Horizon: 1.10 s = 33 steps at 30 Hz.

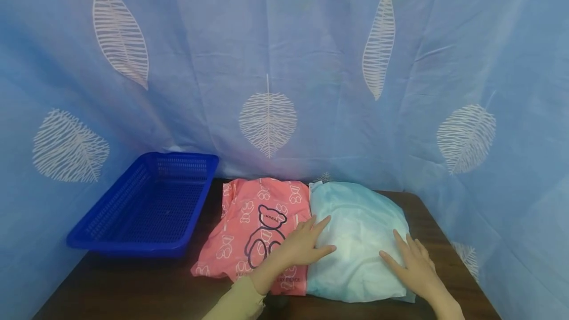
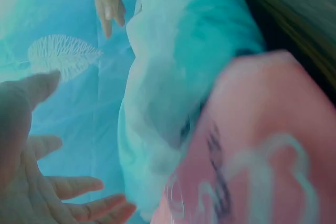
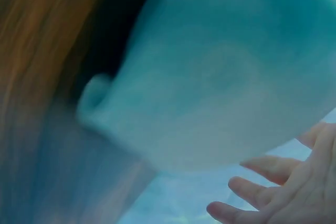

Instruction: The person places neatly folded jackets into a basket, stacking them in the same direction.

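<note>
Side by side on the dark table lie two stuffed cloth bundles. The left one is a pink bundle [image 1: 249, 221] printed with bear outlines and lettering; the right one is a pale blue-and-white bundle [image 1: 355, 241], plump and smooth. My left hand [image 1: 304, 243], fingers spread, hovers over the seam where the two bundles meet. In the left wrist view its palm and fingers [image 2: 79, 184] show with nothing held. At the blue bundle's right side is my right hand [image 1: 413, 265], fingers spread. Its fingers [image 3: 257, 190] are straight beside the bundle in the right wrist view.
A blue plastic basket [image 1: 195, 221] with perforated walls stands at the left, its inside bare. The dark wooden table [image 1: 133, 290] runs beneath everything. Blue curtains [image 1: 311, 63] with white leaf prints hang behind and along both sides.
</note>
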Motion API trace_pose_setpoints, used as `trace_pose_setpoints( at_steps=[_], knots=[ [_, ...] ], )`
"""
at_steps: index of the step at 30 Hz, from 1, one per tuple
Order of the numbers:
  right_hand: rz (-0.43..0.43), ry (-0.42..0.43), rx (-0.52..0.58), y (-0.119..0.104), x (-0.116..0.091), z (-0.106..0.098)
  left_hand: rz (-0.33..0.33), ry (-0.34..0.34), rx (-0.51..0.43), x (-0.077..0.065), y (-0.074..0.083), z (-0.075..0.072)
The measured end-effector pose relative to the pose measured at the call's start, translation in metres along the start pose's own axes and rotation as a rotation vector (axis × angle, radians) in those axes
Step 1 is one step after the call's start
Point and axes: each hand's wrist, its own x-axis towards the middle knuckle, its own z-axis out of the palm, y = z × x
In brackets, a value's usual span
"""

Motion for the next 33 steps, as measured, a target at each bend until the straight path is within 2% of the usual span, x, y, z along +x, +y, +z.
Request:
trace_pose_setpoints(
  at_steps=[5,7,10,12,14,17,23,27,30,33],
  knots=[
    [0.107,-0.079,0.103,0.027,0.012,-0.009,-0.032,-0.012,-0.129,0.025,0.004,0.009],
    [0.151,-0.119,0.149,0.036,0.016,-0.013,-0.067,-0.011,-0.193,0.034,0.006,0.013],
    [0.198,-0.162,0.19,0.048,0.022,-0.015,-0.16,-0.002,-0.301,0.045,0.012,0.019],
    [0.219,-0.187,0.219,0.055,0.025,-0.015,-0.244,0.012,-0.385,0.051,0.016,0.024],
    [0.226,-0.194,0.24,0.06,0.029,-0.014,-0.319,0.036,-0.476,0.056,0.018,0.03],
    [0.235,-0.196,0.267,0.062,0.033,-0.012,-0.391,0.091,-0.579,0.063,0.018,0.04],
    [0.25,-0.232,0.354,0.059,0.043,-0.007,-0.446,0.205,-0.717,0.073,0.012,0.059],
    [0.239,-0.249,0.456,0.06,0.048,-0.004,-0.47,0.29,-0.786,0.077,0.007,0.071],
    [0.236,-0.266,0.588,0.062,0.051,-0.003,-0.441,0.343,-0.86,0.079,0.004,0.078],
    [0.23,-0.288,0.721,0.063,0.052,-0.001,-0.401,0.336,-0.946,0.079,0.001,0.081]
  ],
)
